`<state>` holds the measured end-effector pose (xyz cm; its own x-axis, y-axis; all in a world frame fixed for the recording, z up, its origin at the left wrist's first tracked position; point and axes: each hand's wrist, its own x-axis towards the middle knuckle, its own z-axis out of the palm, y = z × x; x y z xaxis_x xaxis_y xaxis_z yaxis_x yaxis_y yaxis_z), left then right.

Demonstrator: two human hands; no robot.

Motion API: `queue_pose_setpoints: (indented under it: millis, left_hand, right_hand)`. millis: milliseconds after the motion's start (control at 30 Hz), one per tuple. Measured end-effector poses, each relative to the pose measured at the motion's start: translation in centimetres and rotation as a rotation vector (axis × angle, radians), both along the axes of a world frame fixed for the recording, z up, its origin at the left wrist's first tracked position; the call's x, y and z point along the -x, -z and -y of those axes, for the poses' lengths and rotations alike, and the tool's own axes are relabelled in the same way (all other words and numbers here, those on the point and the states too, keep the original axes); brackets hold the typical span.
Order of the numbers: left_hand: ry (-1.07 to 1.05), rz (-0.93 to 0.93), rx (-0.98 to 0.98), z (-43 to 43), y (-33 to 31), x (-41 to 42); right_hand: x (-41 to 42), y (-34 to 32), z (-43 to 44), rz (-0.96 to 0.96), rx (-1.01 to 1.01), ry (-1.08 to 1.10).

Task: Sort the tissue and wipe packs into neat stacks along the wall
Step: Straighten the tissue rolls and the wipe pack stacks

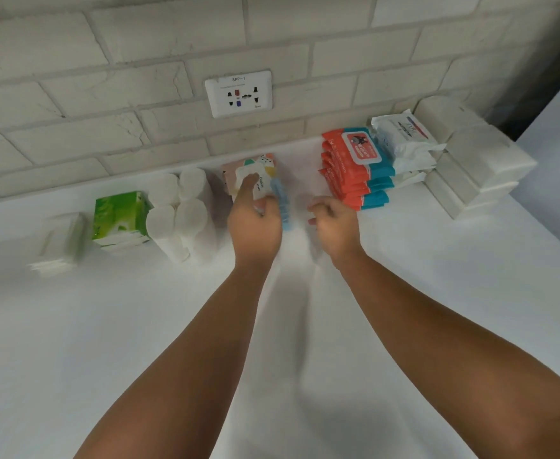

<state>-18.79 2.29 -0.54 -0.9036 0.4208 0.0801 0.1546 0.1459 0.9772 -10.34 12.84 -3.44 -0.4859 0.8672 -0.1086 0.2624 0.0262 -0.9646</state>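
— Starting with the left hand (255, 220): down on the top pack of the pastel patterned stack of soft wipe packs (239, 168), forefinger stretched across the white flip lid. Pressing or gripping?

— Cannot tell; too blurred round the other fingers. Probably steadying that top pack to square it with the ones beneath, going by the crinkled blue pack edge (280, 207) jutting out on the stack's right side.

— And the right hand (335, 223)?

— Loosely curled, holding nothing, just above the white bench (305, 342), between the pastel stack and the stack of red-and-teal plastic wipe packs (351, 170). Likely waiting there to nudge the blue edge in.

— Reason for the row along the pale brick wall (106, 94)?

— Grouped by kind, apparently. Far left, a blurred pile of white tissue packs (58, 241); then a green printed tissue pack (119, 217) tight beside a white wrapped bundle of paper rolls (179, 210). Right of the red stack, white crinkly wipe packs (403, 140) hard against it, then white block-shaped tissue bundles (480, 160) at the end. All set back near the wall.

— Much left?

— Little, by the look: only the pastel stack not yet squared.
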Motion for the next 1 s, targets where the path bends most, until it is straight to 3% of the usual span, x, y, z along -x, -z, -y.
queue_pose_setpoints:
  millis: [133,267,500,667,1000]
  left_hand:
    - [0.141,-0.011,-0.059,-3.4,-0.6,-3.2]
    - [0.214,0.034,0.017,-7.4,-0.2,-5.3]
    - [0.176,0.302,0.114,-14.5,1.6,-5.6]
    - [0.188,0.446,0.057,-18.4,4.2,-3.8]
    - [0.239,0.401,0.004,-20.4,4.5,-4.8]
  right_hand:
    - [-3.6,0.0,-3.1,-0.023,-0.066,0.212]
    - [-5.7,0.5,-7.9,-0.009,-0.085,0.340]
    - [-6.5,1.8,-15.4,-0.042,0.226,0.097]
    - [-5.0,2.0,-18.1,-0.066,0.342,-0.035]
    - [-3.7,2.2,-19.5,-0.004,0.422,-0.152]
